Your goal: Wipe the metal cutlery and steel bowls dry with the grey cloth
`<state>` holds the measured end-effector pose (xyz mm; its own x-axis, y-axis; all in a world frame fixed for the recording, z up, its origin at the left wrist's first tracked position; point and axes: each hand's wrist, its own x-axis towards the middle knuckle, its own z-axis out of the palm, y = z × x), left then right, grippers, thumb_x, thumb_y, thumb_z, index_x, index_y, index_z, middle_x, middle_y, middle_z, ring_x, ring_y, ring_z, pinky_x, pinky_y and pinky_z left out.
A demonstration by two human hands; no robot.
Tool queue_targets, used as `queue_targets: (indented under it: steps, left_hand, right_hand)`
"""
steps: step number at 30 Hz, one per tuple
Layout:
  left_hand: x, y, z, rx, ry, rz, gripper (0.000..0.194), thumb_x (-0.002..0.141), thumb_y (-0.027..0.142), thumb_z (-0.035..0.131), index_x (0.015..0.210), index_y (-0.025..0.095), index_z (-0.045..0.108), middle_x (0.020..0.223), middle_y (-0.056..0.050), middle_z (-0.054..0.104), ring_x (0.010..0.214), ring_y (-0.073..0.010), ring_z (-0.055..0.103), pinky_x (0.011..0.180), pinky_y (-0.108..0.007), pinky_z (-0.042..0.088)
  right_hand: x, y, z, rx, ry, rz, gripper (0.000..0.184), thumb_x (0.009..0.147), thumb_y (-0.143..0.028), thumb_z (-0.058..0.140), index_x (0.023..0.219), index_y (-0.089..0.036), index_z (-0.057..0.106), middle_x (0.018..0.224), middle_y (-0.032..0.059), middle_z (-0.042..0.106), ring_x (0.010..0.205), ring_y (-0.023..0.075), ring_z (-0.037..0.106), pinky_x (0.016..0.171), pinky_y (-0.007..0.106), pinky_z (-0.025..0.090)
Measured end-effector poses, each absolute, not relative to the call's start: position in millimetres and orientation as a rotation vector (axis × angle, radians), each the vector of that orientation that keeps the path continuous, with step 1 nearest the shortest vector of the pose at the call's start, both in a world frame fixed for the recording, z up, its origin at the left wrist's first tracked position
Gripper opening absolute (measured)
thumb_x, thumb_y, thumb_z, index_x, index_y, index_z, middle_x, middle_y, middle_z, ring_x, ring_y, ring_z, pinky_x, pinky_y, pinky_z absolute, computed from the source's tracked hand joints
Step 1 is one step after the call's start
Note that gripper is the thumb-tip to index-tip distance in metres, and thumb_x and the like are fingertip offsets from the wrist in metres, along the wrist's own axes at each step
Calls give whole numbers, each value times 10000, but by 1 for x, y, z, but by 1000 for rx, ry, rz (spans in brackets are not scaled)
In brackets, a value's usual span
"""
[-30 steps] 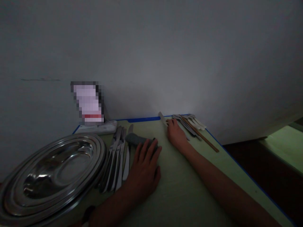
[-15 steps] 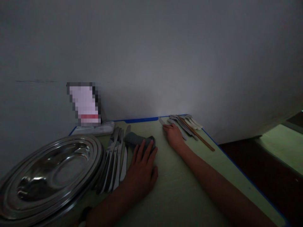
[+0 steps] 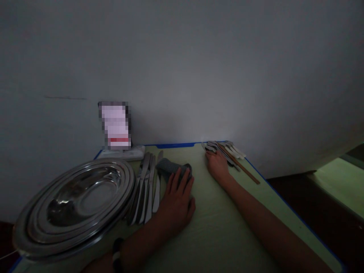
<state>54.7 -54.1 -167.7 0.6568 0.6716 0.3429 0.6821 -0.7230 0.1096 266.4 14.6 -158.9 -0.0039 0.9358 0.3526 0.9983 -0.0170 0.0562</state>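
My left hand [image 3: 176, 204] lies flat on the pale green table [image 3: 216, 231], fingers stretched out with the tips on a crumpled grey cloth [image 3: 170, 167]. It holds nothing. My right hand [image 3: 217, 166] reaches to the far right corner, its fingers closed round a table knife [image 3: 205, 145] whose blade pokes out beyond the fingertips, right at the edge of a pile of cutlery [image 3: 227, 149]. A brown chopstick [image 3: 244, 170] sticks out of that pile towards me.
A stack of oval steel trays [image 3: 76, 201] fills the left of the table. Several table knives [image 3: 145, 185] lie in a row between the trays and the cloth. A white box [image 3: 122, 153] and a blurred card stand by the wall. The table has a blue edge [image 3: 173, 144].
My right hand has carried the knife to the right and lowered it against the cutlery pile. My left hand has stayed on the cloth. The camera has shifted slightly.
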Motion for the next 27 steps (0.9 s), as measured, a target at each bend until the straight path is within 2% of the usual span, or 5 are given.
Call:
queue_targets:
  steps: [6,13,18,21,27]
  left_hand:
    - [57,-58,-167,-2745,-1340,-562,589,835,271,413,1378,83,287,1488,-186,192,1366,-349,116,1048,-619,159]
    - [53,-53,-159,-2989,-1298,-429,581,837,253,370,1369,38,272,1473,-175,246,1376,-271,134,1093,-536,179]
    - [51,-53,-150,-3095,-1257,-410,589,791,152,379,1366,66,285,1460,-140,299,1373,-222,166,1116,-498,166]
    - [51,-53,-149,-3088,-1237,-382,591,795,148,385,1372,76,275,1464,-134,293,1374,-232,162,1111,-521,173]
    - [53,-56,-151,-2918,-1193,-290,587,794,152,395,1366,55,306,1457,-152,300,1351,-256,235,1083,-480,284]
  right_hand:
    - [248,-4,-163,-1816,-2133,-309,415,843,-119,335,1201,-102,542,1338,98,489,1101,287,476,908,450,377]
    - [229,-23,-171,-1333,-2180,173,523,831,-102,318,1353,-133,337,1265,120,539,1122,201,493,977,422,396]
    - [234,-16,-171,-1348,-2148,209,374,742,-55,384,1059,-157,555,1075,94,613,1010,226,508,929,447,398]
    - [238,-10,-170,-1439,-2053,252,274,686,-37,406,878,-159,560,911,90,601,906,231,507,854,442,416]
    - [241,-12,-162,-1148,-1925,290,247,796,-84,373,942,-191,541,1029,75,568,1015,202,471,903,396,375]
